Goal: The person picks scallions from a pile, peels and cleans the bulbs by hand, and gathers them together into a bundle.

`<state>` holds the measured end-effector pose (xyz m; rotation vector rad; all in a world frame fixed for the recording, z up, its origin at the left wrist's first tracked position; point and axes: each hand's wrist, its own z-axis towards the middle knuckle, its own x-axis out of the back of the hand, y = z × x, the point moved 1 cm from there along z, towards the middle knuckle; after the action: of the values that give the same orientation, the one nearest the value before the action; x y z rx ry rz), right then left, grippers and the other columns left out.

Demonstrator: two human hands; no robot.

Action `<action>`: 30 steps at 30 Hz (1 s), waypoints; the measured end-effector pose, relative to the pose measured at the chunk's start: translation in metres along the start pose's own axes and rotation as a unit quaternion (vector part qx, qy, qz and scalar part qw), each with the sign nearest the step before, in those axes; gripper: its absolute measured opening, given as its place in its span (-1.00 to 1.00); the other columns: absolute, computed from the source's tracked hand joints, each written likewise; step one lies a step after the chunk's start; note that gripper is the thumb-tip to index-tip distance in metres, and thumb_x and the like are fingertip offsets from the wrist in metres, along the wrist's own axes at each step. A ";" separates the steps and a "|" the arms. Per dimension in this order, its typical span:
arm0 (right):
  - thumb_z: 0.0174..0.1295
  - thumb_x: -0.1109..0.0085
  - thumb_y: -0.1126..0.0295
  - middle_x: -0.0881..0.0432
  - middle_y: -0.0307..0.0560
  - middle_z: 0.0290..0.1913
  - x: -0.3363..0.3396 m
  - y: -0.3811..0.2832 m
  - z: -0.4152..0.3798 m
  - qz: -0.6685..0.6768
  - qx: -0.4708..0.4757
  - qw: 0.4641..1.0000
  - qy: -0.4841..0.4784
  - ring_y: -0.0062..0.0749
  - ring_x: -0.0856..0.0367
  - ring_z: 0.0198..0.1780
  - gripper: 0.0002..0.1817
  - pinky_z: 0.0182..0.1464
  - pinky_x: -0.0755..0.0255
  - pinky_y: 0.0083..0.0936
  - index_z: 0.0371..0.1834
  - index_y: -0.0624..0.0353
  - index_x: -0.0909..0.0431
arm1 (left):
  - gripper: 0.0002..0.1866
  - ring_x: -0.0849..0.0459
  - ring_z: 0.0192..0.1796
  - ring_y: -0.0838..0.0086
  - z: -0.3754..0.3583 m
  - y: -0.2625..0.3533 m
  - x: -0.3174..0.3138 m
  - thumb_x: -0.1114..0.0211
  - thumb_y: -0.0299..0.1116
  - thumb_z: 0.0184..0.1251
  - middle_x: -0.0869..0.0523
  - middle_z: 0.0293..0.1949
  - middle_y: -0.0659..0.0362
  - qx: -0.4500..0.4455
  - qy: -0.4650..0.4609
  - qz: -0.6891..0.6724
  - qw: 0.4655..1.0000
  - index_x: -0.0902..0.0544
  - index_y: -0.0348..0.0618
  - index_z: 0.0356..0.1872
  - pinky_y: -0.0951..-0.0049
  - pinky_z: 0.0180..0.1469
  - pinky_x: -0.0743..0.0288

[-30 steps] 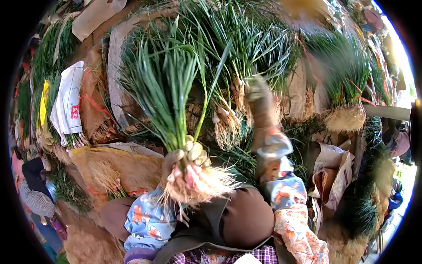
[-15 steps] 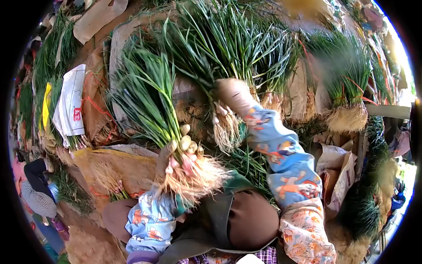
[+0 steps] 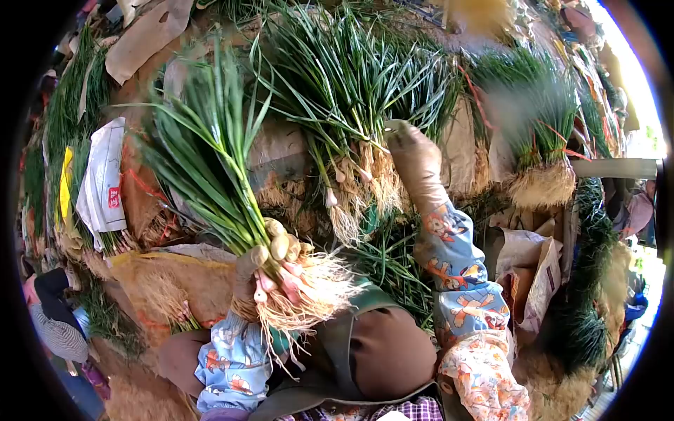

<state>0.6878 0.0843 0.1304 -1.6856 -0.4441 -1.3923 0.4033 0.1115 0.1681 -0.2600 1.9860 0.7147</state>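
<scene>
A thick bunch of green garlic, with long leaves, pinkish bulbs and pale stringy roots, is held in my gloved left hand. Its fingers wrap round the stalks just above the bulbs, and the roots hang over my lap. Ahead of me lies a pile of loose green garlic, bulbs and roots toward me. My gloved right hand is at the right side of this pile, by the lower stalks. Its fingers are curled closed, and what they pinch, if anything, is hidden.
Tied bundles of green garlic stand to the right, beside an opened paper sack. A white printed sack lies at the left. Brown sacking covers ground near my left knee. Another person is at the far left.
My right hand has moved right across the pile, uncovering several bulbs and roots. The bunch in my left hand has shifted slightly left, its leaves swinging left.
</scene>
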 end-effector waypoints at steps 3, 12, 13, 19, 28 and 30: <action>0.16 -0.08 0.20 -0.59 -0.14 -0.32 -0.014 -0.020 0.017 -0.150 0.087 0.979 -0.110 -0.29 -0.61 -0.34 -0.70 -0.35 -0.51 -0.50 -0.06 0.02 -0.45 | -0.57 -0.45 -0.24 0.43 0.011 -0.001 0.002 -0.31 -0.29 0.03 -0.46 -0.42 0.23 0.026 0.056 0.027 0.998 -0.37 -0.18 -0.10 0.37 -0.21 -0.48; 0.27 0.05 0.14 -0.59 -0.25 -0.46 0.028 0.046 0.072 0.374 0.027 0.926 -0.039 -0.67 -0.43 -0.64 -0.73 -0.66 -0.36 -0.77 -0.21 0.05 -0.53 | -0.56 -0.53 -0.08 0.30 0.010 -0.010 0.015 -0.32 -0.29 0.03 -0.55 -0.31 0.19 0.032 0.054 0.016 0.998 -0.39 -0.19 -0.07 0.34 -0.12 -0.55; 0.25 0.01 0.15 -0.60 -0.20 -0.44 0.029 0.032 0.052 0.389 0.025 0.915 -0.108 -0.68 -0.43 -0.64 -0.73 -0.67 -0.33 -0.82 -0.21 0.08 -0.53 | -0.57 -0.58 -0.11 0.25 0.013 -0.009 0.011 -0.30 -0.30 0.04 -0.56 -0.30 0.13 0.048 0.076 0.070 0.994 -0.40 -0.20 -0.07 0.29 -0.14 -0.58; 0.16 -0.15 0.25 -0.55 -0.16 -0.57 -0.026 -0.067 -0.070 0.474 -0.113 0.848 -0.208 -0.55 -0.43 -0.63 -0.79 -0.60 -0.33 -0.58 -0.34 0.19 -0.56 | -0.61 -0.65 -0.40 0.26 0.010 -0.022 0.013 -0.21 -0.34 0.13 -0.58 -0.45 -0.02 0.186 0.036 0.113 0.975 -0.38 -0.33 -0.07 0.34 -0.36 -0.61; 0.23 0.09 0.34 -0.32 -0.35 -0.76 -0.069 0.021 -0.071 0.017 0.005 0.997 0.071 -0.62 -0.30 -0.79 -0.87 -0.73 -0.28 -0.65 -0.46 -0.08 -0.44 | -0.67 -0.51 -0.31 0.40 0.008 -0.037 0.004 -0.29 -0.25 0.02 -0.48 -0.34 0.14 0.109 0.044 -0.049 0.992 -0.45 -0.18 -0.25 0.42 -0.21 -0.47; 0.29 0.16 0.28 -0.52 -0.26 -0.63 -0.045 0.070 -0.073 0.030 -0.180 0.981 -0.060 -0.64 -0.49 -0.58 -0.77 -0.54 -0.43 -0.65 -0.27 0.08 -0.52 | -0.69 -0.43 -0.24 0.44 0.007 -0.029 0.011 -0.29 -0.26 0.02 -0.43 -0.30 0.19 0.127 -0.035 -0.078 0.988 -0.44 -0.15 -0.25 0.38 -0.08 -0.35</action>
<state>0.6811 -0.0012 0.0608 -2.0654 -0.2111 -1.3917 0.4161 0.0937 0.1457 -0.2303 1.9419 0.3627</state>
